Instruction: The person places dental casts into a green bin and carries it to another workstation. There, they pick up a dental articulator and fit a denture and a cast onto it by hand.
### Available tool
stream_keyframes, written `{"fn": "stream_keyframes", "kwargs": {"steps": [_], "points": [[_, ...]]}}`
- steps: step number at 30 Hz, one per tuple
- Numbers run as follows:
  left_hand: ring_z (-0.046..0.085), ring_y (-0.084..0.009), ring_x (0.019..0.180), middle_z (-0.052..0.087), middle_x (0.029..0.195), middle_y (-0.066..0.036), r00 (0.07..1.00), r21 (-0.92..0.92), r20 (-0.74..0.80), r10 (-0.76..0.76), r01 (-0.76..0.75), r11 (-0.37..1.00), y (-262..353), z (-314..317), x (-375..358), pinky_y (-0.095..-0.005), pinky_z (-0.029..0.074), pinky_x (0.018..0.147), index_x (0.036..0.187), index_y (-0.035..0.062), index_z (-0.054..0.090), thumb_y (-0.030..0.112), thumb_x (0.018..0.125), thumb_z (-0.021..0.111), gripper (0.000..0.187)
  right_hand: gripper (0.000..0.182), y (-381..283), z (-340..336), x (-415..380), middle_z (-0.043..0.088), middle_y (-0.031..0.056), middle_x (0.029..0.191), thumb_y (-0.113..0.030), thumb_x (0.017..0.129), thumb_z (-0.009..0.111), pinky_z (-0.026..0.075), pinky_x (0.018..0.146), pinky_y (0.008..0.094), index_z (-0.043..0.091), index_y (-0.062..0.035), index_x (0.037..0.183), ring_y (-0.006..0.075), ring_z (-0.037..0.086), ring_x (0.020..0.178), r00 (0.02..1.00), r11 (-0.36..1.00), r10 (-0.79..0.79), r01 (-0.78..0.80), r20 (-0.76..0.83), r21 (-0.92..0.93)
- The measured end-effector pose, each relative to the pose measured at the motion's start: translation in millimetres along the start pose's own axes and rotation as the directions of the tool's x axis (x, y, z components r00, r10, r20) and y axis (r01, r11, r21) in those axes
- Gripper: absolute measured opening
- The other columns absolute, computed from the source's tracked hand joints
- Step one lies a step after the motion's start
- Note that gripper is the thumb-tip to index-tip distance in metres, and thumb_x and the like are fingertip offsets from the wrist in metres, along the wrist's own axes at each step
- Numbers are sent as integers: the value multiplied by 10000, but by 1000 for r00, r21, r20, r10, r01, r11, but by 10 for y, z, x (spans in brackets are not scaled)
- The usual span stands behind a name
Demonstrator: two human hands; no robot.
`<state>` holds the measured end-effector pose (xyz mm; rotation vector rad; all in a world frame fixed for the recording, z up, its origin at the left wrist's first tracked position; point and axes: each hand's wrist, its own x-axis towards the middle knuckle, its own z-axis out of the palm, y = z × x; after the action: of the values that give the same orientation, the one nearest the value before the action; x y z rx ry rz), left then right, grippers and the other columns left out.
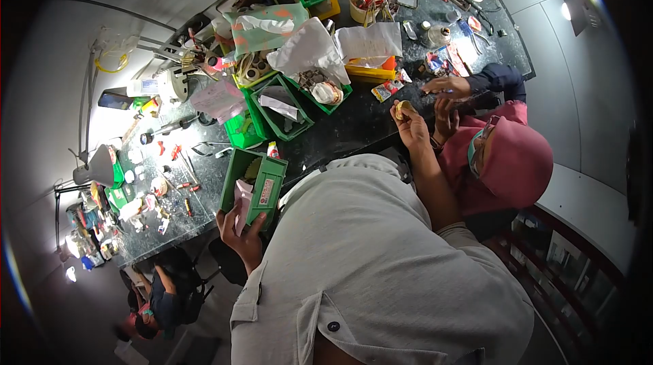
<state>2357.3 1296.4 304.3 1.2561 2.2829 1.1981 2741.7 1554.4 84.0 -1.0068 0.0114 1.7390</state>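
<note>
Low on the left side of my body, my left hand point(243, 238) grips a green bin point(267, 192) and a pink paper point(241, 205) at its near end. The bin has a label on its side and is tilted at the table's edge. On the other side, my right hand point(412, 127) is raised and closed on a small gold-coloured object point(403, 109), held between the fingertips. A co-worker's hand point(445, 86) is just beyond it, and the co-worker's other hand point(445, 119) is close beside my right wrist.
Green bins with papers point(279, 108) stand mid-table point(340, 130). Tools and small parts cover the left end. A white tub of brushes point(362, 3) stands at the back. A co-worker point(500, 164) leans in at the right; another person point(163, 297) sits lower left.
</note>
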Motion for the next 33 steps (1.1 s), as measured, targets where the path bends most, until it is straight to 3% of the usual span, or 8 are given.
{"fn": "stream_keyframes", "kwargs": {"steps": [6,18,21,23,29,31,32,33], "points": [[590,-308,1052,617,1089,-126,995,28,7,97,-97,995,-140,-11,-27,-410,461,926,1071,-8,717,73,572,913,542,270,18,-43,21,670,190,1143,92,890,609,557,1010,437,595,58,1157,281,677,1019,999,1000,-16,16,49,11],[588,-325,1064,622,1082,-133,998,-71,-44,-44,41,997,-25,19,-37,-411,458,938,1084,-8,727,103,568,912,559,334,-36,-15,-34,660,170,1172,102,872,607,513,1063,454,593,29,1197,273,650,1105,989,999,-53,51,135,19],[592,-327,1052,622,1077,-137,1000,-16,-20,4,-4,1000,-41,30,-14,-414,465,924,1076,-7,728,128,569,916,557,328,-84,38,-76,661,176,1192,83,885,617,513,1064,450,591,24,1206,274,651,1112,993,999,-37,37,115,4],[598,-327,1033,622,1073,-141,988,13,12,152,-152,988,-76,61,15,-420,472,907,1068,-6,725,152,567,921,561,326,-102,25,-109,660,180,1202,74,891,622,513,1065,450,590,22,1212,275,651,1117,995,1000,-17,18,96,-12],[598,-341,1022,601,1111,-171,989,-145,85,117,-104,984,37,202,18,-430,490,875,1026,-15,707,173,579,936,537,402,-54,98,-464,674,195,1171,49,904,626,521,1043,443,528,22,1293,270,673,1048,996,997,35,-29,86,-69],[601,-341,1029,595,1123,-187,980,-151,94,176,-160,975,-10,260,-13,-425,501,871,1011,-21,701,170,577,940,531,420,-42,151,-632,687,191,1143,16,911,649,554,968,390,513,23,1308,236,688,963,999,956,28,-35,-31,-290],[601,-341,1029,595,1123,-187,980,-155,98,174,-157,975,30,261,-6,-425,501,871,1011,-21,701,170,577,940,531,420,-30,120,-696,687,191,1143,16,911,649,554,968,390,513,23,1308,236,688,963,999,956,24,-34,-36,-292],[604,-337,1029,595,1127,-182,978,-155,119,170,-151,976,94,266,-1,-423,502,875,1014,-22,701,173,579,940,533,453,-27,71,-747,693,184,1128,-5,919,658,567,915,360,494,20,1340,214,689,929,999,904,14,0,29,-428]]}}
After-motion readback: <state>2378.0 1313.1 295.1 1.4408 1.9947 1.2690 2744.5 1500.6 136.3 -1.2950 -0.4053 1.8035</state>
